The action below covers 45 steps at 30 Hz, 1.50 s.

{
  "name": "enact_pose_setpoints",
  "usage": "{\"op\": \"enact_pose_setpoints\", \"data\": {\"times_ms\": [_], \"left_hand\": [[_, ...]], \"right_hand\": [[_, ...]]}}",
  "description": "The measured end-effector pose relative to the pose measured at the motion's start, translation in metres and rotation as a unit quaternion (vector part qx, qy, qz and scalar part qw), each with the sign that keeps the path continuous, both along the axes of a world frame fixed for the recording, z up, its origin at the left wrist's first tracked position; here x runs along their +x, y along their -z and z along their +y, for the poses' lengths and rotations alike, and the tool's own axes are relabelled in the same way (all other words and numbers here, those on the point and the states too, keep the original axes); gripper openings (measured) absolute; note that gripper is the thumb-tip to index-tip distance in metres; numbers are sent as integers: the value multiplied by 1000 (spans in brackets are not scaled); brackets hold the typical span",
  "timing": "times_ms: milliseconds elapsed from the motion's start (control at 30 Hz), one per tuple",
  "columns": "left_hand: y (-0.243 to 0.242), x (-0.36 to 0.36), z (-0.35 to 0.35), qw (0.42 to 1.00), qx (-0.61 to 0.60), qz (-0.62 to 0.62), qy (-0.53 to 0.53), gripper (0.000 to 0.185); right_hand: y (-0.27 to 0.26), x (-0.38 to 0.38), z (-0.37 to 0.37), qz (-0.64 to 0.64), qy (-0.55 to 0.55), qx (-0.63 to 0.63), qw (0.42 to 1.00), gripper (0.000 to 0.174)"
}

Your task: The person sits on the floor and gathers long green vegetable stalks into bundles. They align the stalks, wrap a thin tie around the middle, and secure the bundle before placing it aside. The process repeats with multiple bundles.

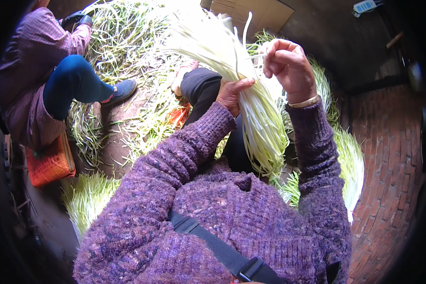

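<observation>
My left hand (234, 93) is closed around a thick bundle of long, pale yellow-green vegetable stalks (261, 124), its thumb lying across them. The bundle slants over my lap, its white end up in the glare and its greener end low near my sweater. Right of the bundle's upper part, my right hand (287, 65) is raised with bent fingers, pinching a thin pale stalk (257, 56) between thumb and fingers. One white stalk stands up out of the bundle between the two hands.
At left, a person (39, 71) in a checked top sits on an orange sack (51, 161), gloved hands at a large heap of loose stalks (127, 39). More bundles stand at lower left (90, 197) and right (348, 163), near a brick surface (387, 159). Flattened cardboard (254, 14) lies beyond.
</observation>
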<state>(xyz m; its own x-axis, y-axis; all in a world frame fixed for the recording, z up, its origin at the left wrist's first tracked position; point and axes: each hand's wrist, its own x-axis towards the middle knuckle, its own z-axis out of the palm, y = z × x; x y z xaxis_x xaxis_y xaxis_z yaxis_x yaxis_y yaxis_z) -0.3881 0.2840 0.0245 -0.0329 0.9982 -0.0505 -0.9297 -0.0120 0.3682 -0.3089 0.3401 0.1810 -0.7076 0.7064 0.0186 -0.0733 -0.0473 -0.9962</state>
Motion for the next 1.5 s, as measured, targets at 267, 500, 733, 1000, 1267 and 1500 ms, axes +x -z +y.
{"op": "enact_pose_setpoints", "data": {"times_ms": [267, 500, 733, 1000, 1267, 1500], "left_hand": [[1, 1, 0, 997, 61, -33, -37, 37], [-2, -3, -3, 995, 94, 3, -24, 37], [8, 4, 2, 995, 92, 15, -48, 36], [23, -5, 6, 999, -44, 30, -12, 45], [20, -4, 4, 998, -5, 30, -52, 41], [24, -14, 8, 998, 53, 6, 14, 40]], "right_hand": [[43, -30, -47, -22, -246, 20, 969, 11], [39, -13, -40, 125, -271, -50, 953, 13], [22, -18, -45, 298, -190, -28, 935, 18], [-24, 44, 18, 229, 97, 302, 920, 18], [102, 71, 48, -140, 77, 162, 974, 87], [109, 76, -7, -205, 14, 332, 921, 52]]}}
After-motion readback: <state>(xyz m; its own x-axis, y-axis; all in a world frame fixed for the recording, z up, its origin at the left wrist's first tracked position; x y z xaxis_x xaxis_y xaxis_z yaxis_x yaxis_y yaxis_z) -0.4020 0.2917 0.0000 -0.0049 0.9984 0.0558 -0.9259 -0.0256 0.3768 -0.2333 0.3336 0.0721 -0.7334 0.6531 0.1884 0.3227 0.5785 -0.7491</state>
